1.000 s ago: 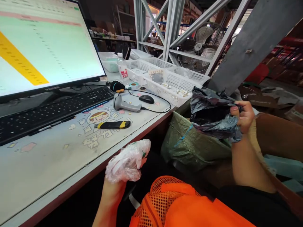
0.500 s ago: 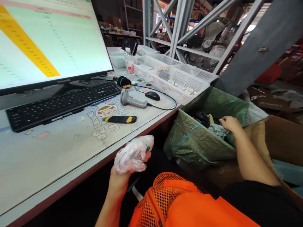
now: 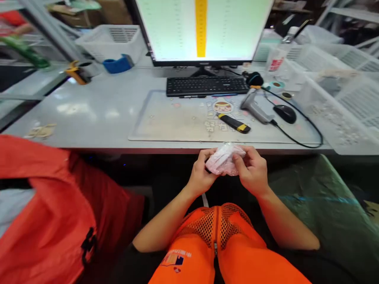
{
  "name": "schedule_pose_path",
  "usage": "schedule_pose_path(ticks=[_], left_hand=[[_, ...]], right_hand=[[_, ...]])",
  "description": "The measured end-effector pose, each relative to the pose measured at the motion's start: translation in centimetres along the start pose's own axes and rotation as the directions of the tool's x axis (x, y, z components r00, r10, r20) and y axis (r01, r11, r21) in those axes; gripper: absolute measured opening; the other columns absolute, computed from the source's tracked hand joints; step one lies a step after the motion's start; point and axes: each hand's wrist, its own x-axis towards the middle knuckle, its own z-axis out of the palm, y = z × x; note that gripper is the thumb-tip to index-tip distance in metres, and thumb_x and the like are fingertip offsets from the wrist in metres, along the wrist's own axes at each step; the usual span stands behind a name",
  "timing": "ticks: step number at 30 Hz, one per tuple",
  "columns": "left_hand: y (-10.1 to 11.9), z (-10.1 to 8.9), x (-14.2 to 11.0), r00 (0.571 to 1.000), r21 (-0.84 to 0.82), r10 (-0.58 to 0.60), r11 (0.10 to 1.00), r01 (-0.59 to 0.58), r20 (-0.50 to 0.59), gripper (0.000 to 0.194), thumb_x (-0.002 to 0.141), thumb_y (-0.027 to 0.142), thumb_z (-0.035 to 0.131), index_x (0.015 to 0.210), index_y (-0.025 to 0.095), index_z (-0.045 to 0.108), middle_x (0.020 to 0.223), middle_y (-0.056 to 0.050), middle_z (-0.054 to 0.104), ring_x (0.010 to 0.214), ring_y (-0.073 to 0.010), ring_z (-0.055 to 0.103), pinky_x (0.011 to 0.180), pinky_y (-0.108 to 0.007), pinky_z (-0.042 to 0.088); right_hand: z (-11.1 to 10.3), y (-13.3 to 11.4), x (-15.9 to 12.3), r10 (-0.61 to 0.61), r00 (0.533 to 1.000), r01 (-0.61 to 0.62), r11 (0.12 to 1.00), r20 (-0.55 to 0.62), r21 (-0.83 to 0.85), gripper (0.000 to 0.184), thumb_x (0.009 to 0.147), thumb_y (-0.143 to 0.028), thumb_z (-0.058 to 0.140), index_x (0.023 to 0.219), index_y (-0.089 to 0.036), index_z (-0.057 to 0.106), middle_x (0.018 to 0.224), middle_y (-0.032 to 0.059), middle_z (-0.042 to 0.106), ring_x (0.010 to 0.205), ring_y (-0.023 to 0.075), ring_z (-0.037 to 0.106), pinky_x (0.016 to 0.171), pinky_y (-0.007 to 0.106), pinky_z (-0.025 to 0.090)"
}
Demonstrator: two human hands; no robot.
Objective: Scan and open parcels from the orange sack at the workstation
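One wide, pale tabletop spans the view. By its near edge, the left hand and the right hand grip opposite sides of a small plastic-wrapped packet, whitish and crinkled. It looks light and soft, its surface probably slippery; the contents are hidden and may be fragile, so a gentle two-sided hold seems best.
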Motion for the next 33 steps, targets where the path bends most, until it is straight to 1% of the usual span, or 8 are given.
schedule_pose_path(ticks=[4, 10, 13, 16, 18, 21, 27, 33], left_hand=[[0.3, -1.7, -0.8, 0.998, -0.115, 0.028, 0.993, -0.035, -0.064, 0.054, 0.078, 0.045, 0.094, 0.103, 0.021, 0.052, 0.120, -0.009, 0.071, 0.106, -0.0224, 0.070, 0.091, -0.033, 0.054], [-0.7, -0.7, -0.8, 0.996, -0.230, -0.048, 0.973, 0.030, -0.071, 0.053, 0.078, 0.046, 0.093, 0.094, 0.021, 0.049, 0.086, 0.003, 0.057, 0.074, -0.0115, 0.054, 0.069, -0.021, 0.045], [-0.6, -0.8, -0.5, 0.989, -0.333, -0.133, 0.931, 0.147, 0.064, 0.055, 0.081, 0.043, 0.092, 0.108, 0.022, 0.050, 0.101, -0.001, 0.063, 0.088, -0.0139, 0.061, 0.081, -0.024, 0.051], [-0.1, -1.3, -0.2, 0.934, -0.446, -0.200, 0.836, 0.320, 0.296, 0.073, 0.084, 0.056, 0.087, 0.137, 0.025, 0.047, 0.127, -0.010, 0.066, 0.112, -0.0222, 0.067, 0.096, -0.033, 0.055], [0.1, -1.3, -0.2, 0.938, -0.412, -0.250, 0.849, 0.331, 0.240, 0.086, 0.081, 0.065, 0.086, 0.146, 0.023, 0.049, 0.136, -0.013, 0.065, 0.119, -0.0268, 0.066, 0.101, -0.037, 0.055], [0.1, -0.8, -0.7, 0.947, -0.250, -0.318, 0.914, 0.318, 0.044, 0.072, 0.077, 0.061, 0.090, 0.128, 0.015, 0.068, 0.117, -0.011, 0.074, 0.103, -0.0243, 0.070, 0.095, -0.034, 0.057], [0.8, -1.0, -2.4, 0.921, -0.262, -0.382, 0.883, 0.389, 0.078, 0.055, 0.078, 0.058, 0.089, 0.102, 0.010, 0.078, 0.077, -0.005, 0.073, 0.061, -0.0160, 0.064, 0.057, -0.027, 0.056], [1.2, -1.8, -2.8, 0.970, -0.283, -0.216, 0.929, 0.240, 0.112, 0.050, 0.080, 0.057, 0.089, 0.097, 0.012, 0.077, 0.089, -0.009, 0.075, 0.075, -0.0186, 0.070, 0.068, -0.026, 0.059]], right_hand=[[1.9, 0.0, 0.7, 0.006, 0.997, 0.002, 0.995, -0.074, 0.102, 0.014, 0.099, -0.034, 0.067, 0.100, -0.020, 0.070, 0.083, 0.0002, 0.071, 0.066, 0.0134, 0.064, 0.058, 0.023, 0.051], [1.9, 0.0, 1.5, 0.096, 0.985, -0.080, 0.990, -0.146, 0.114, 0.020, 0.097, -0.036, 0.062, 0.090, -0.019, 0.068, 0.077, -0.0006, 0.066, 0.066, 0.0135, 0.059, 0.060, 0.024, 0.047], [1.1, 1.2, 1.6, 0.074, 0.987, -0.069, 0.997, -0.146, 0.040, 0.020, 0.099, -0.038, 0.060, 0.093, -0.019, 0.067, 0.080, -0.0008, 0.065, 0.071, 0.0143, 0.059, 0.066, 0.025, 0.048], [0.6, 2.0, 1.0, -0.027, 0.989, 0.009, 0.993, -0.145, -0.119, 0.017, 0.102, -0.034, 0.059, 0.101, -0.020, 0.068, 0.088, 0.0002, 0.068, 0.077, 0.0155, 0.061, 0.074, 0.028, 0.049], [0.8, 2.1, 0.2, -0.111, 0.990, 0.093, 0.978, -0.083, -0.187, 0.015, 0.103, -0.032, 0.058, 0.103, -0.020, 0.068, 0.091, 0.0014, 0.069, 0.081, 0.0165, 0.062, 0.077, 0.029, 0.049], [1.3, 2.1, -0.7, -0.132, 0.991, 0.127, 0.978, -0.021, -0.167, 0.014, 0.103, -0.031, 0.057, 0.102, -0.020, 0.066, 0.088, 0.0014, 0.068, 0.077, 0.0165, 0.062, 0.074, 0.028, 0.049], [1.3, 2.9, -0.3, 0.251, 0.966, -0.257, 0.957, 0.061, 0.136, 0.029, 0.098, -0.045, 0.059, 0.087, -0.019, 0.066, 0.075, 0.0009, 0.064, 0.066, 0.0154, 0.055, 0.061, 0.027, 0.044], [2.1, 3.2, -0.1, 0.540, 0.775, -0.632, 0.652, 0.328, 0.419, 0.041, 0.077, -0.058, 0.076, 0.079, -0.020, 0.064, 0.068, 0.0007, 0.059, 0.057, 0.0135, 0.045, 0.052, 0.026, 0.037]])
